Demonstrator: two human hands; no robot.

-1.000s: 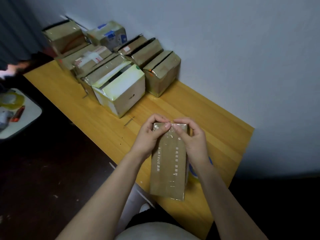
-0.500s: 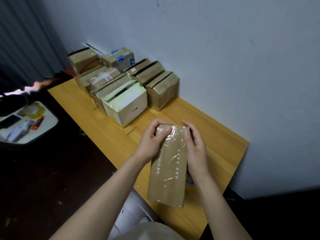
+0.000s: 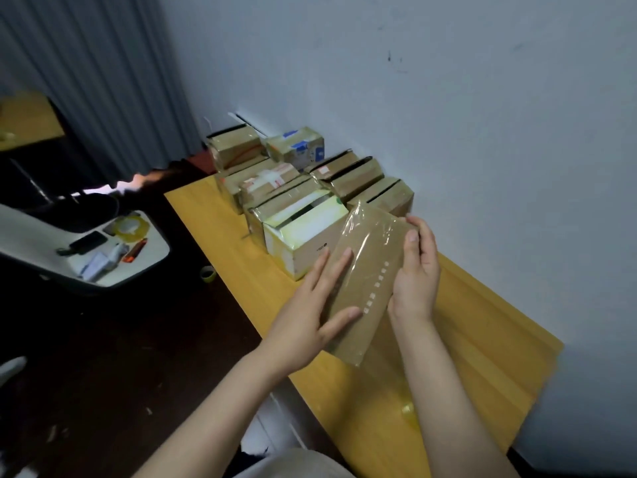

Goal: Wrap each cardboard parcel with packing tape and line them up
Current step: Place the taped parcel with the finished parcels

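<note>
Parcels [image 3: 303, 232] already glossy with tape crowd the far end of the table [image 3: 482, 339], packed in rows against the wall [image 3: 482, 132]. Nearer, one more parcel [image 3: 370, 281], long and flat, is held tilted above the wood, its upper end in front of the closest box and its lower end toward the person. The left hand [image 3: 303, 322] lies spread flat on its left side, fingers straight and thumb across the front, pressing the film down; the right hand [image 3: 418, 270] grips the right edge, thumb on the front and fingers curled behind. A crinkled flap [image 3: 356, 217] of clear tape stands loose at the upper corner.

This looks like the smoothing step, with the wrap nearly done; the flap is the main risk, since it may fold onto itself or catch a finger and set as a ridge. A hasty sweep of the palm could trap air under the film; the slick surface could also slide out of the one gripping hand. Swinging the upper end could knock the nearest box out of line. A yellowish blur [image 3: 408, 408] near the table's front edge may be the roll, though I cannot tell; if tape runs to it, lifting the parcel would drag it off.
</note>
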